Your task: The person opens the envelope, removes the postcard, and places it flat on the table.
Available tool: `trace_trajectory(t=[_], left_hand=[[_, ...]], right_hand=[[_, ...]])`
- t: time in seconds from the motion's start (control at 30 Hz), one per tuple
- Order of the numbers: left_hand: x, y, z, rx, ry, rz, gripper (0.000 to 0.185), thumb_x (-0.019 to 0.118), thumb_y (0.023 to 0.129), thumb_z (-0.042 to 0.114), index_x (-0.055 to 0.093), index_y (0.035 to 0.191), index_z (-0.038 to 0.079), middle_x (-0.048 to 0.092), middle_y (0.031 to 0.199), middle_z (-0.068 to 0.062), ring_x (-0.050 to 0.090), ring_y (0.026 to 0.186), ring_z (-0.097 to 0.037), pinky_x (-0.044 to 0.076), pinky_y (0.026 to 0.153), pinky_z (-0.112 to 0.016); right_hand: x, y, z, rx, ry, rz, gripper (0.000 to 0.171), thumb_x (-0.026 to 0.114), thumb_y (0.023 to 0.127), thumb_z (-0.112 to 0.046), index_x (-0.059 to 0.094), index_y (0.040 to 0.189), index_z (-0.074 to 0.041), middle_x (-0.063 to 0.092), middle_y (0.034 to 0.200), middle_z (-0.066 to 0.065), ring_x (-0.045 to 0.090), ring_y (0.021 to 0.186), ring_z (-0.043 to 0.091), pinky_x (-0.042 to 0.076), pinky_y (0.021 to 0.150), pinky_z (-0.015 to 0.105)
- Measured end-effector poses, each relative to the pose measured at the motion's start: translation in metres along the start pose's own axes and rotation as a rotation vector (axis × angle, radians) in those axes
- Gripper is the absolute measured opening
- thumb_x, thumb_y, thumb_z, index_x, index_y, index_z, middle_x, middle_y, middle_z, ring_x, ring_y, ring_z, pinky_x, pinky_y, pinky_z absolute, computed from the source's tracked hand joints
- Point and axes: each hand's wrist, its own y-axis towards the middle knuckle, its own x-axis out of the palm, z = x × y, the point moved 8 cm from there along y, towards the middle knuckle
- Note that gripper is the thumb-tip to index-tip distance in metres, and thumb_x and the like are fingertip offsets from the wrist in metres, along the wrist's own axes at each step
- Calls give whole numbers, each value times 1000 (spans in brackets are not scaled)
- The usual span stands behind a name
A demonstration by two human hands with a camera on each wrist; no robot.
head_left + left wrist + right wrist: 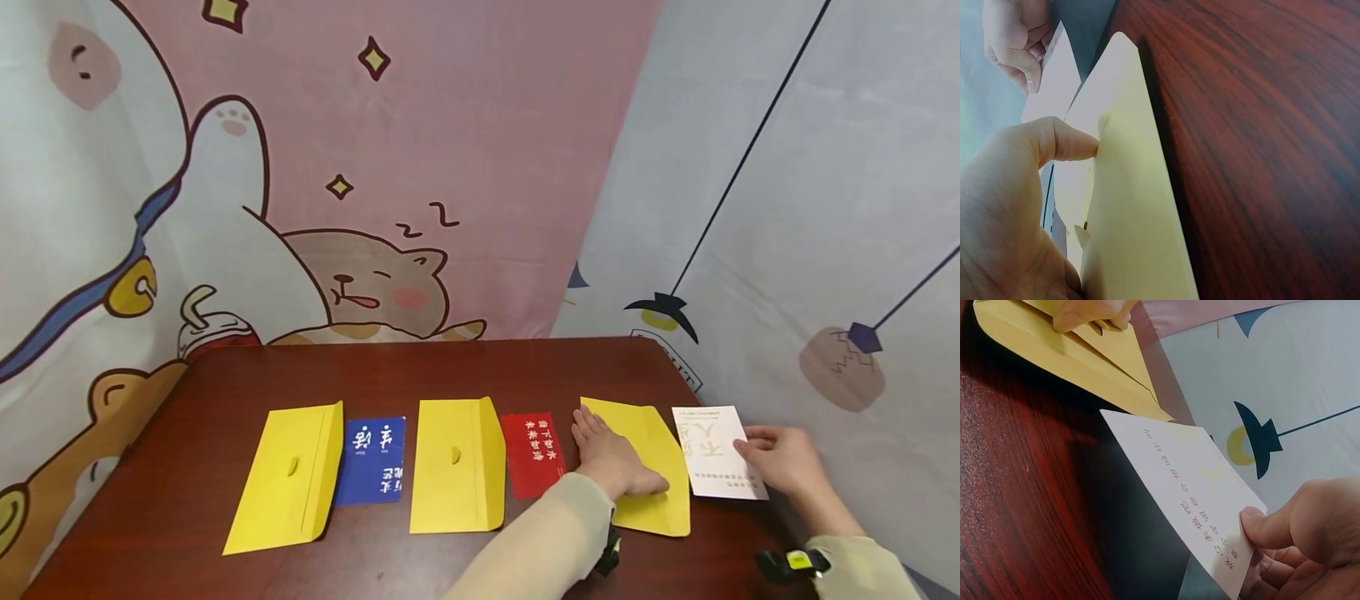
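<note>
At the right end of the row, my left hand (611,458) rests on a yellow envelope (671,467) with its fingers extended. Its thumb (1075,142) touches the paper near the pocket's mouth in the left wrist view. The envelope's flap is unfolded toward the right. My right hand (791,462) pinches a white card (720,467) by its right edge, thumb on top. Gold and dark printed characters cover the card, which is held just right of the flap. The right wrist view shows the card (1179,481) tilted and clear of the tabletop.
Two more yellow envelopes, a left one (288,467) and a middle one (453,475), lie on the dark red wooden table (360,558). Between them is a blue card (375,467); a red card (534,450) lies right of the middle one. Cartoon-printed curtains (480,125) surround the table.
</note>
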Motion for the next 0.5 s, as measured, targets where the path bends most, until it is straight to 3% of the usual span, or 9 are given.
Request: trace_trajectory(t=[0.13,0.37,0.5], left_hand=[[0,0,0,2,2,-2,128,53,71,97,30,168,16,23,173,-5,16,159,-31,22,125,-42],[-2,0,-1,-3,-1,8,128,55,70,96,31,167,16,25,172,-5,17,159,-31,22,125,-42],[0,2,0,-4,-3,9,127,57,70,95,31,167,16,25,172,-5,18,159,-31,23,125,-42]], right_hand=[[-2,1,4,13,8,15,41,70,97,-5,58,117,29,69,98,40,70,79,38,52,54,31],[0,2,10,-26,19,12,38,68,97,-3,60,116,28,72,92,33,69,73,25,50,53,27],[7,1,13,-9,9,-9,39,68,97,-4,59,116,29,71,96,37,71,77,33,51,54,29]])
